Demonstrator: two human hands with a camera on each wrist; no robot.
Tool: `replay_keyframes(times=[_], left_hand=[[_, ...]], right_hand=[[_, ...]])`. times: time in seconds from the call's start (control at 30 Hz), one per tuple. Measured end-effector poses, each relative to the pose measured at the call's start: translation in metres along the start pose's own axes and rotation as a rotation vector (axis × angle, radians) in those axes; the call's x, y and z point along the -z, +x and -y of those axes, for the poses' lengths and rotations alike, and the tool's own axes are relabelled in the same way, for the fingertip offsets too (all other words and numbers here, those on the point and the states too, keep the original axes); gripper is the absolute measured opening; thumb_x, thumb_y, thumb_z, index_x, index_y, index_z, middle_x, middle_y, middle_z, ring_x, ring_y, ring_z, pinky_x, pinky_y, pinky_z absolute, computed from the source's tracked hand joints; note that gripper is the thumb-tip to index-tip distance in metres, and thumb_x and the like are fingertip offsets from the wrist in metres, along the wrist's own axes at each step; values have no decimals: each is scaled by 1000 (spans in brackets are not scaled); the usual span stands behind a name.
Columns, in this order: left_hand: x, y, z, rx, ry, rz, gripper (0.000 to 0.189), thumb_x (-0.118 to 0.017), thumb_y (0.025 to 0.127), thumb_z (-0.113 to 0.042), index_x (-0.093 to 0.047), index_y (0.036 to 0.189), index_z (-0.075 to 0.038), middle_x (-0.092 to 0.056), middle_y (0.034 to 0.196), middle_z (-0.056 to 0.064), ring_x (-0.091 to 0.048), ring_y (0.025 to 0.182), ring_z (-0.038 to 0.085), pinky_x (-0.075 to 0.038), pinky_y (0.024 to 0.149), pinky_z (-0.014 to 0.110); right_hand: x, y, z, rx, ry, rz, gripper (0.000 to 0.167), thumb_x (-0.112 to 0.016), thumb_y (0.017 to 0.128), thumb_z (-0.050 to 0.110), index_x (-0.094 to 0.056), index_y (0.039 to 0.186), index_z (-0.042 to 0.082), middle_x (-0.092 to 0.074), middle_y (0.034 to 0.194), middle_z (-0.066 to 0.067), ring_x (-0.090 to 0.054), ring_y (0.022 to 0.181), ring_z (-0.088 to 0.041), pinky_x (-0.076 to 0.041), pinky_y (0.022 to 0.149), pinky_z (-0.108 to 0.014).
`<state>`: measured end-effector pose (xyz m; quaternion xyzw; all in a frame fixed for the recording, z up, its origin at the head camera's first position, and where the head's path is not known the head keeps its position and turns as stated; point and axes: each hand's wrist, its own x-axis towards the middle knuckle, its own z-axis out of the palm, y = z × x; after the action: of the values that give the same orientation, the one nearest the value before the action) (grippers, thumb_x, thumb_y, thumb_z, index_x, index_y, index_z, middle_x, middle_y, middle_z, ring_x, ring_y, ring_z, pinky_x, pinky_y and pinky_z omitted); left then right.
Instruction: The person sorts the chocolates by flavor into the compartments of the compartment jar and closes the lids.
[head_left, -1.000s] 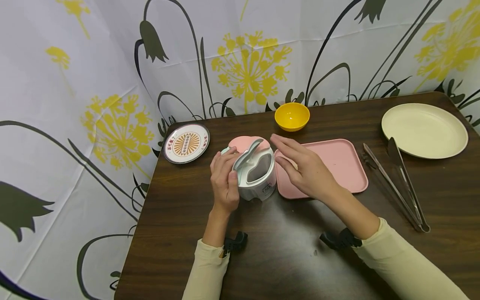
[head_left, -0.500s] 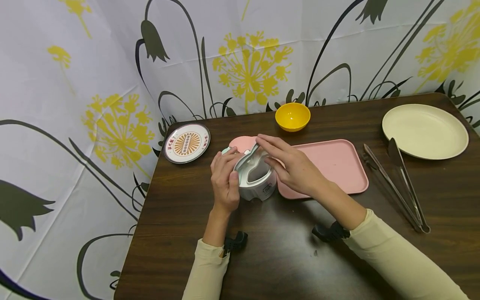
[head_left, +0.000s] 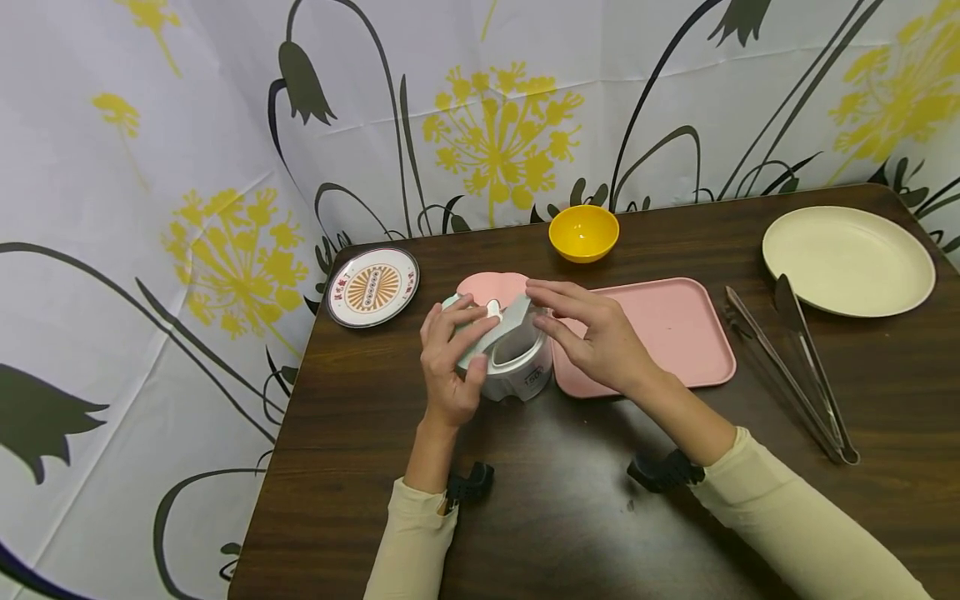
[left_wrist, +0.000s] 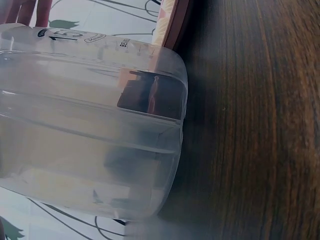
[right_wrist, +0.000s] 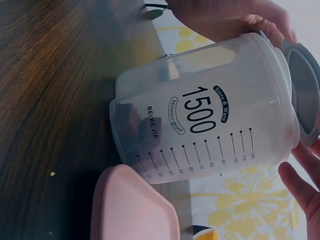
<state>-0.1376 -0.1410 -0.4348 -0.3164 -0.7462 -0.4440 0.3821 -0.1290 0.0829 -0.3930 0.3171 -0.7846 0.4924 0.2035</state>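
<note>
We see the jar (head_left: 517, 382) upright on the dark wood table (head_left: 337, 483), just beside the tray (head_left: 678, 329); flowered cloth (head_left: 360, 158) backs it; the left hand (head_left: 452, 367) spreads over the jar's top; the right hand (head_left: 600, 337), straight-fingered, is at its raised flap (head_left: 510, 322).

two hands (head_left: 450, 367) (head_left: 603, 333), one measuring container (head_left: 521, 382), two plates (head_left: 372, 287) (head_left: 849, 262), one bowl (head_left: 584, 237), one tray (head_left: 678, 333), one pair of tongs (head_left: 817, 375)

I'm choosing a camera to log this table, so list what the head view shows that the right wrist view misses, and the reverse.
Head view only: the printed plate, cream plate and tongs.

Right wrist view only: the measuring scale and BEI KE JIA lettering on the container.

Both: that container, the pink tray, the dark table and the floral cloth.
</note>
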Motion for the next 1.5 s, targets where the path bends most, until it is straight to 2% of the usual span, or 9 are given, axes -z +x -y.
replay_keyframes(times=[0.17,0.43,0.53,0.7,0.83,1.27,1.5], left_hand=[[1,0,-1,2,-5,9,42,-53,79,-38,-77,101,-12,-67,109,12,-56,119,36,-19,107,62],[3,1,-3,-15,-30,31,44,-56,72,-37,-78,99,-11,-66,111,15,-54,119,39,-17,108,61],[4,1,-3,-15,-24,42,44,-56,73,-38,-78,100,-11,-66,111,14,-53,120,38,-16,109,60],[3,-1,-2,1,-7,39,43,-54,81,-43,-78,99,-12,-67,112,13,-53,121,36,-17,109,61],[2,-2,-1,12,-3,33,40,-54,84,-40,-78,98,-12,-67,112,12,-54,121,35,-17,109,60],[1,0,-2,14,-12,15,38,-56,78,-35,-78,98,-11,-67,111,13,-54,119,36,-18,109,60],[0,1,-3,14,-20,15,38,-57,78,-35,-77,98,-10,-67,111,13,-55,119,36,-17,109,59]], right_hand=[[-1,-3,-2,2,1,-18,37,-69,89,2,-66,125,3,-63,130,-6,-63,113,-19,-50,78,-29],[-1,-9,-4,-11,-2,-11,34,-69,89,4,-68,123,3,-64,128,-6,-61,117,-20,-49,93,-33],[-1,-10,-3,-20,2,-4,34,-71,88,6,-69,122,3,-64,128,-5,-61,118,-20,-49,94,-33],[-1,-10,-3,-25,3,-1,34,-73,87,8,-70,120,4,-64,129,-5,-61,117,-19,-50,93,-32],[-2,-11,-3,-29,-2,-8,32,-74,86,8,-72,118,6,-65,128,-4,-62,116,-19,-50,92,-32],[-3,-14,-6,-30,-8,-15,33,-77,83,8,-73,116,7,-65,127,-4,-62,115,-20,-50,88,-29],[-1,-14,-6,-37,-24,-3,34,-77,83,9,-73,117,7,-65,128,-3,-61,116,-19,-51,89,-32]])
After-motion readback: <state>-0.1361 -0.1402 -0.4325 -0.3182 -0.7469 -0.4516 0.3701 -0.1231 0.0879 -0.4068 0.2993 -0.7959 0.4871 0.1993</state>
